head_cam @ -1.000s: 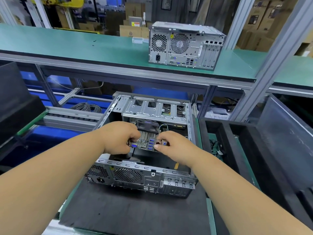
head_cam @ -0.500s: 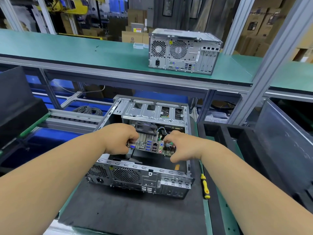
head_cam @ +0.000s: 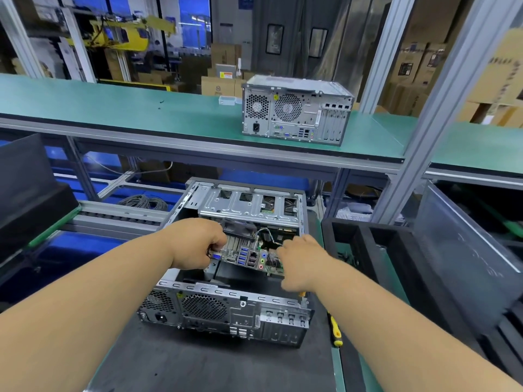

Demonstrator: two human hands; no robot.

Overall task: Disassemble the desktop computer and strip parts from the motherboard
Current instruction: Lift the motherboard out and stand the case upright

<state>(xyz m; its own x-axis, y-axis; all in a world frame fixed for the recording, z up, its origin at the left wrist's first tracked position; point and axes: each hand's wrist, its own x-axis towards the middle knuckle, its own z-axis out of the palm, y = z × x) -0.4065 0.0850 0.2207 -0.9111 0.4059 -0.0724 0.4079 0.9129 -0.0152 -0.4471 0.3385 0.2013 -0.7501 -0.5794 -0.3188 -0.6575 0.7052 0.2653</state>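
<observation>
Board: the motherboard (head_cam: 249,257) sat tilted inside the open computer case (head_cam: 226,309), its port edge raised toward the person, above the case's rear panel.
Long axis: the raised edge ran left to right, between the two hands.
Left grip: the left hand (head_cam: 195,243) clenched the board's left end, by the blue port.
Right grip: the right hand (head_cam: 300,261) lay at the board's right end, fingers bent; whether it grasped the board, I cannot tell.
Nearer hand: both at the board; only the left plainly held it.
Case contents: the board, its cooler (head_cam: 240,229) and a loose wire (head_cam: 266,236) behind it.
Surface: a yellow-handled screwdriver (head_cam: 335,331) lay just right of the case.
Shelf: a second, closed computer (head_cam: 295,108) stood above and behind the case.
Right of case: black trays (head_cam: 368,250); contents unclear.
</observation>
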